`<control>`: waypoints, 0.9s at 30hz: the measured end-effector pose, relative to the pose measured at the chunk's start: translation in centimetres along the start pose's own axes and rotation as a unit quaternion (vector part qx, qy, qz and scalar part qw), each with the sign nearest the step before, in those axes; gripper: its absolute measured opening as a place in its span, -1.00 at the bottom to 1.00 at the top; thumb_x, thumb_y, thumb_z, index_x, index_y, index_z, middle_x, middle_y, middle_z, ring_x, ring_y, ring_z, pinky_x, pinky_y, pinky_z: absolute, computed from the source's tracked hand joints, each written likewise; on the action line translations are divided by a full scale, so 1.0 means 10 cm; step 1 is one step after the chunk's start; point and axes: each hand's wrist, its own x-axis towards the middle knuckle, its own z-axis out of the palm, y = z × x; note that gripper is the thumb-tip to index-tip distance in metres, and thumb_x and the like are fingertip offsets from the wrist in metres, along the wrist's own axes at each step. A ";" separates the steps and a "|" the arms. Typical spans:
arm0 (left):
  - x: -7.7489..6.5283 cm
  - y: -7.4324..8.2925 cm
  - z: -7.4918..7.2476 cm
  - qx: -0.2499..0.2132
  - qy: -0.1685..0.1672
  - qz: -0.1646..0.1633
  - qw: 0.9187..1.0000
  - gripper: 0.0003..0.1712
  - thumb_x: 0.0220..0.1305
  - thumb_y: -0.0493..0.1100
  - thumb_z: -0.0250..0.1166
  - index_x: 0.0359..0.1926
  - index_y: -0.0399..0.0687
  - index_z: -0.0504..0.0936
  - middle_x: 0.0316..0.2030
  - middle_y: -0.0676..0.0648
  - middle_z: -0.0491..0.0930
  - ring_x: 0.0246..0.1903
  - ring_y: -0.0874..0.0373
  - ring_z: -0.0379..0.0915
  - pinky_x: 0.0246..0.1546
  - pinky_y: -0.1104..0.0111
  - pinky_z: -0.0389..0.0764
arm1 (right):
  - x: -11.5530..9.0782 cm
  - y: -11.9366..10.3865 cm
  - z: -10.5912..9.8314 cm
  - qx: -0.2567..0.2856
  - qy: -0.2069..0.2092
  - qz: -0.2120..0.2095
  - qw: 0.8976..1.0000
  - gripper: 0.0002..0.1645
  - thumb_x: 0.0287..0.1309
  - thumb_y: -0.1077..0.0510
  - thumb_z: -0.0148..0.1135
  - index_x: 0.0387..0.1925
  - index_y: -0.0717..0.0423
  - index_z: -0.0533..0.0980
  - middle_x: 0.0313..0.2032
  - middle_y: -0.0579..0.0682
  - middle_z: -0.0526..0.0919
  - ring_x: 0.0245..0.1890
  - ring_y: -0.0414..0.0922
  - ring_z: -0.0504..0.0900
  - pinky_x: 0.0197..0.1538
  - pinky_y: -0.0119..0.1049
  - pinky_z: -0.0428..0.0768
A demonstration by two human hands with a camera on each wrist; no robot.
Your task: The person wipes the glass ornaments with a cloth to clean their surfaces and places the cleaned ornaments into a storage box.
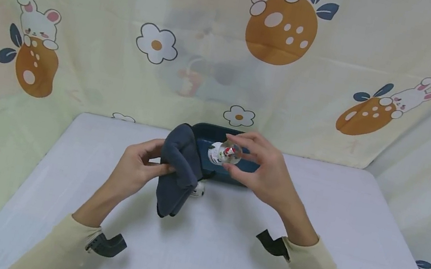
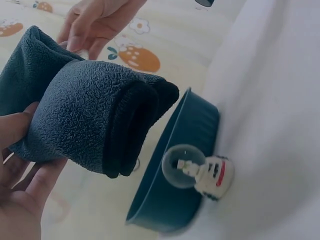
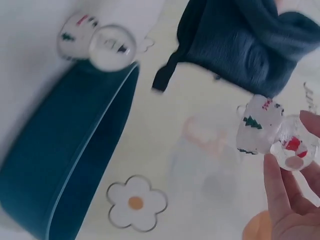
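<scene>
Pinching clear-domed snow globe (image 1: 231, 152) by dome, right hand (image 1: 259, 167) hung before teal tub (image 1: 215, 133); left hand (image 1: 138, 165), well apart, gripped folded terry cloth (image 1: 180, 162) at globe's eight o'clock. Progress looked partial: globe and cloth lifted, second snow globe (image 2: 215, 179) untouched, upright at seven o'clock, just beside tub's near wall. Cloth-globe contact unclear. Curtain (image 1: 103, 62) bounded twelve o'clock; white tabletop (image 1: 215, 259) gave moving room toward four and six.

I get an evenly lit head feed — faint, diffuse shadows on the white table (image 1: 219, 260). Both wrist feeds reach me dimmer and hazier — in the right, red print on the held snow globe (image 3: 276, 131) blurs.
</scene>
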 end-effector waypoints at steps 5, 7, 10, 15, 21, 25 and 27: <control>-0.04 0.00 -0.10 0.004 0.002 -0.014 1.000 -0.47 0.07 -0.29 0.44 0.12 -0.01 0.58 -0.04 -0.10 0.63 -0.07 0.06 0.62 -0.12 0.27 0.68 | 0.02 0.12 -0.10 -0.018 -0.029 0.054 0.998 -0.41 -0.04 0.40 0.40 0.11 0.22 0.50 -0.03 0.11 0.56 -0.04 -0.07 0.58 0.02 -0.19 0.65; -0.05 0.00 -0.14 0.009 0.004 -0.018 1.000 -0.47 0.07 -0.30 0.44 0.11 -0.02 0.58 -0.05 -0.11 0.63 -0.09 0.07 0.62 -0.12 0.27 0.68 | 0.03 0.19 -0.14 -0.016 -0.038 0.071 0.997 -0.43 -0.03 0.39 0.40 0.09 0.21 0.51 -0.02 0.11 0.56 -0.03 -0.07 0.58 0.03 -0.18 0.65; -0.07 -0.02 -0.20 0.020 0.005 -0.024 0.999 -0.48 0.07 -0.29 0.44 0.10 -0.02 0.58 -0.06 -0.11 0.64 -0.11 0.07 0.63 -0.12 0.29 0.68 | 0.04 0.33 -0.17 -0.016 -0.048 0.087 0.995 -0.45 -0.01 0.38 0.39 0.09 0.20 0.51 -0.02 0.11 0.56 -0.04 -0.04 0.58 0.03 -0.14 0.64; -0.10 -0.08 -0.31 0.042 0.004 -0.026 0.999 -0.49 0.08 -0.27 0.44 0.10 0.01 0.59 -0.08 -0.08 0.65 -0.10 0.09 0.62 -0.12 0.32 0.68 | 0.03 0.81 -0.19 -0.020 -0.060 0.106 0.992 -0.46 0.02 0.23 0.42 0.09 0.00 0.53 0.00 -0.05 0.55 -0.07 -0.14 0.56 0.03 -0.21 0.65; -0.14 -0.11 -0.42 0.053 0.005 -0.024 0.998 -0.50 0.07 -0.28 0.45 0.08 -0.02 0.60 -0.11 -0.06 0.66 -0.11 0.09 0.61 -0.14 0.34 0.69 | 0.04 1.16 -0.20 -0.037 -0.077 0.120 0.989 -0.44 0.02 0.22 0.42 0.11 -0.03 0.52 0.01 -0.07 0.54 -0.08 -0.13 0.54 0.02 -0.14 0.66; -0.18 -0.13 -0.50 0.053 0.004 -0.030 0.998 -0.52 0.06 -0.27 0.45 0.06 -0.02 0.60 -0.13 -0.06 0.67 -0.11 0.09 0.61 -0.15 0.33 0.69 | 0.06 1.35 -0.21 -0.038 -0.102 0.128 0.986 -0.43 0.04 0.24 0.39 0.15 0.02 0.50 0.03 -0.07 0.53 -0.06 -0.12 0.54 0.02 -0.14 0.66; -0.20 -0.13 -0.53 0.056 0.003 -0.036 0.998 -0.52 0.06 -0.28 0.45 0.06 -0.02 0.60 -0.13 -0.05 0.66 -0.10 0.09 0.61 -0.16 0.33 0.70 | 0.07 1.44 -0.21 -0.037 -0.115 0.135 0.983 -0.42 0.05 0.24 0.38 0.16 0.06 0.48 0.03 -0.06 0.54 -0.04 -0.10 0.53 0.03 -0.14 0.65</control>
